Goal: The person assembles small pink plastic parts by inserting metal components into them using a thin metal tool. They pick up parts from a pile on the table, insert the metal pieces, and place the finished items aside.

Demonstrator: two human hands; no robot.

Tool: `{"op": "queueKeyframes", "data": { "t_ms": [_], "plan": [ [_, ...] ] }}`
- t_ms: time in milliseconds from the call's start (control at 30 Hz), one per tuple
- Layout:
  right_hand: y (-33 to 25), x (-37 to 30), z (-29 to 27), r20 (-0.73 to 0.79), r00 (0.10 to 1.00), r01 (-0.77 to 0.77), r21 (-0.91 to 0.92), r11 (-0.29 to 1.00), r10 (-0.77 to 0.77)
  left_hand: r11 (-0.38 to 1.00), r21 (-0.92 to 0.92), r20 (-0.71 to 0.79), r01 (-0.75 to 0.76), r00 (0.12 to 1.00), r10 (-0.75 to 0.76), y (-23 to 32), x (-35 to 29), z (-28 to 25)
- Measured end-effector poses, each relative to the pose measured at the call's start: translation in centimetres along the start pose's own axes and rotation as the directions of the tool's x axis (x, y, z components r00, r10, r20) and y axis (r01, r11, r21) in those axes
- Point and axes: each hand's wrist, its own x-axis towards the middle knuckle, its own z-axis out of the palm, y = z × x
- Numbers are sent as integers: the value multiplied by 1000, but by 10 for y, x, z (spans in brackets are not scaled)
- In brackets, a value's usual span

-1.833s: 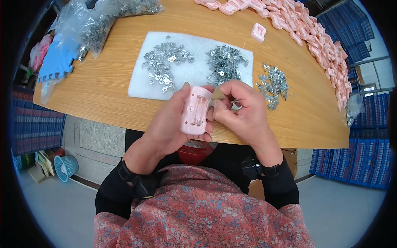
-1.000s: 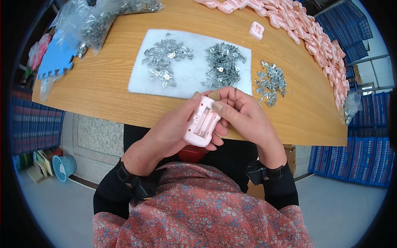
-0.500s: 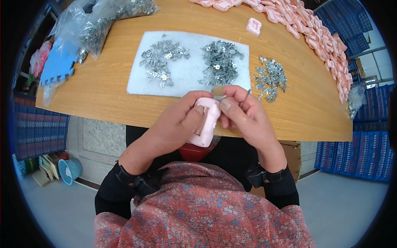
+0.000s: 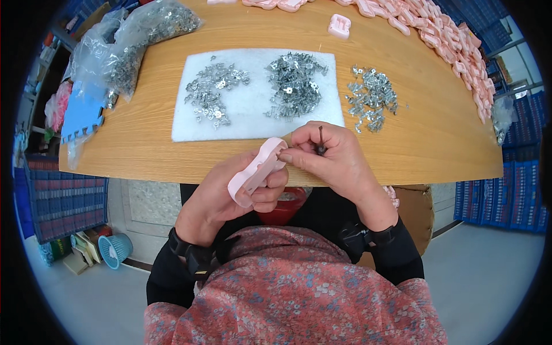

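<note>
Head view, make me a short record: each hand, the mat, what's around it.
Left hand: grips a tilted pink casing
Right hand: holds a thin dark tool, fingertips at the casing's upper end
White mat: looser left pile and denser right pile of small metal parts
Right of mat: third pile, on the wooden table
Beyond mat: lone casing; heaped casings along the far right edge
Left of mat: clear bag of metal parts, blue foam piece

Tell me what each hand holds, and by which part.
Left hand: the pink case, by its long sides. Right hand: a dark rod, but which part is gripped cannot be told.
</note>
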Motion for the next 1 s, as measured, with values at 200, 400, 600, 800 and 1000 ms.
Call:
{"op": "queueKeyframes", "data": {
  "t_ms": [200, 400, 600, 800, 1000],
  "plan": [
    [17, -10, -13, -160, 987, 53, 150, 987, -29, 1000, -2, -144, 4, 990, -5, 1, 3, 5],
    [27, -37, -59, -410, 912, -26, -84, 996, -11, 990, 140, -123, -34, 991, 51, 7, 11, 4],
    [51, -47, -95, -584, 803, -116, -348, 930, -118, 883, 428, -205, -195, 930, 305, 9, 9, 6],
    [44, -31, -84, -492, 846, -95, -520, 849, -207, 904, 355, -262, -239, 903, 341, 14, 9, -9],
    [39, -19, -88, -510, 843, -118, -487, 866, -172, 866, 454, -243, -210, 906, 347, 17, 8, 14]
  ]
}}
